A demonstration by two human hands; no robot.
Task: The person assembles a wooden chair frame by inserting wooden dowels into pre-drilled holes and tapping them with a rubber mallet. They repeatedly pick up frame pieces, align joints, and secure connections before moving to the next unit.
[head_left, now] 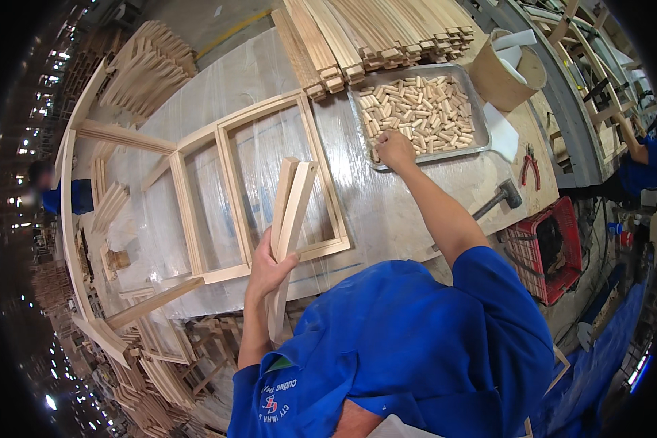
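My left hand (pixel 270 267) is closed around two pale wooden bars (pixel 298 204), held tilted over the near end of a wooden frame with crosspieces (pixel 231 190). The frame rests on the worktable. A metal tray (pixel 483 124) of short wooden dowels (pixel 416 109) stands beyond it to the right. Over the tray's near left corner, my right hand (pixel 396 150) has its fingers curled down at the dowels. Whether a dowel is pinched between them is hidden.
Behind the tray lie stacked wooden bars (pixel 387 33). A tan bucket (pixel 498 82), red-handled pliers (pixel 530 169) and a black-headed mallet (pixel 509 194) are on the right, above a red crate (pixel 517 248). Other people in blue (pixel 646 153) stand at both sides.
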